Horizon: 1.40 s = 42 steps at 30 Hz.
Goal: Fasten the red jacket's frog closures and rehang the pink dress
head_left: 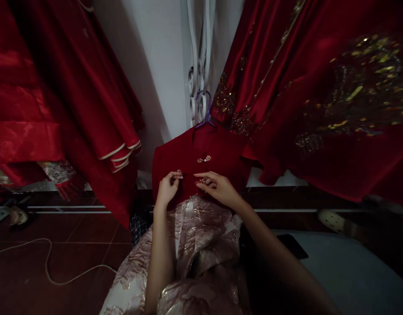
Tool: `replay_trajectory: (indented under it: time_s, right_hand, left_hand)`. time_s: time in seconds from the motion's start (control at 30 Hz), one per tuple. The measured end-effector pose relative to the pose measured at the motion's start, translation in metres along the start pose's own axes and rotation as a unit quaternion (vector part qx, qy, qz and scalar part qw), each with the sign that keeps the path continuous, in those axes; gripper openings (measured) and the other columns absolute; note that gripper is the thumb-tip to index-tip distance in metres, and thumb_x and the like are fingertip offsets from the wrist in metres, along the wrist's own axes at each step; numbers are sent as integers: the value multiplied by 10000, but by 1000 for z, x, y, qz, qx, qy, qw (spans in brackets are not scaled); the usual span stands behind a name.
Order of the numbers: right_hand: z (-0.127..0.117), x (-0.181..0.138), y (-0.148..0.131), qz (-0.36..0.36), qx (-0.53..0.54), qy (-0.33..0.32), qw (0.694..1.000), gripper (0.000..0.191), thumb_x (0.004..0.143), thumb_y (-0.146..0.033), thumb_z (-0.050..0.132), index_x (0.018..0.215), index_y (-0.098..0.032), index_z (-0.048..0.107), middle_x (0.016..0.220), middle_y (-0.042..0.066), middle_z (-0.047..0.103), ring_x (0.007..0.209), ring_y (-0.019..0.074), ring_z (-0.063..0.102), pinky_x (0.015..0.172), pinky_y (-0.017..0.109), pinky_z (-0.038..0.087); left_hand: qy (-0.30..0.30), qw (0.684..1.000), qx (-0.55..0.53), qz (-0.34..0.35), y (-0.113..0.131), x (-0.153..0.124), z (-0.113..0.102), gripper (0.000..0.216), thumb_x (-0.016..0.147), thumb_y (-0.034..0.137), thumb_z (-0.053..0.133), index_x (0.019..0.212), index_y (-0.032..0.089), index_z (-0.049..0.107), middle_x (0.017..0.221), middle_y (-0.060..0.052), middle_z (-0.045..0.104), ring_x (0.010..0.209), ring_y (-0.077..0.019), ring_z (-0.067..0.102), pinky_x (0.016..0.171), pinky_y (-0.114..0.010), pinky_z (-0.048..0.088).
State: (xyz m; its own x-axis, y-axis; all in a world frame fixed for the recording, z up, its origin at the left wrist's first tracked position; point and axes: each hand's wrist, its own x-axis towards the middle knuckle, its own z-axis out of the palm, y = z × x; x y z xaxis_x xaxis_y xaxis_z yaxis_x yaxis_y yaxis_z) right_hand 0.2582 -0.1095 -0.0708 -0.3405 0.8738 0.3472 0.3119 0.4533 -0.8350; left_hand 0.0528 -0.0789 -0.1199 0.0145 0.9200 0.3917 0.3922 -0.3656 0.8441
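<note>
A red top hangs from a purple hanger. A pale beaded ornament sits high on its front, below the neck opening. Lower down, my left hand pinches a small sparkling beaded piece between thumb and fingertips. My right hand is opposite, its index finger stretched toward the left. Between its thumb and fingers shows another small beaded piece. Both hands are close against the cloth, with a short gap between them. Fine detail at the fingertips is too dim to make out.
White curled metalwork bears the hanger. Red garments hang at the left, and sequined red cloth at the right. A pink brocade garment lies below my hands. A pale cable crosses the floor; a dark flat object lies at right.
</note>
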Motion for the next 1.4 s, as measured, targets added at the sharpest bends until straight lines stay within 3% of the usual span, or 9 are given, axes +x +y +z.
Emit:
replay_trajectory:
  time_s: [0.27,0.53,0.7,0.97,1.13,1.27,1.4]
  right_hand:
    - [32,38,34,-40,-35,59,997,292,768,-225,547,1060,-198,549,851,16,597,679,89,596,625,212,497]
    - [41,48,31,-57,-74,54,994,290,780,-159,510,1066,-194,540,857,31,608,735,108,598,672,222,483]
    - [48,48,33,-58,-66,65,994,302,792,-161,488,1089,-199,525,915,42,619,770,118,595,662,224,480]
    - [49,42,30,-59,-63,87,992,268,817,-214,474,1077,-193,534,948,51,616,764,113,585,655,220,482]
    - [55,45,28,-51,-57,119,990,231,815,-253,490,1029,-182,546,922,60,611,751,117,588,622,218,495]
    - [44,41,21,-39,-13,102,994,194,805,-297,515,957,-177,528,903,53,608,734,118,614,602,221,520]
    - [12,16,19,19,39,65,997,246,821,-373,498,958,-173,537,920,55,612,695,115,641,578,228,540]
  left_hand:
    - [-17,999,-38,-15,0,2,7,291,729,117,520,990,168,640,978,-58,680,864,-134,630,793,-254,485]
    - [35,998,-38,-42,6,1,8,311,723,311,614,984,151,666,897,-75,701,800,-161,654,769,-282,504]
    - [92,994,-1,-56,6,1,18,283,713,296,616,957,170,683,908,-69,705,804,-163,663,784,-286,505]
    - [104,989,-78,-69,7,1,15,259,680,277,640,881,118,682,862,-88,707,764,-162,668,726,-262,521]
    - [79,991,-88,-57,4,1,11,261,681,286,645,876,114,674,855,-87,704,754,-151,656,731,-266,517]
    - [59,993,-103,-27,1,1,3,254,713,246,606,932,123,649,923,-91,692,835,-144,647,782,-267,504]
    - [14,998,-40,-50,2,-5,-14,205,750,200,531,894,155,670,883,-72,696,763,-131,643,712,-242,502]
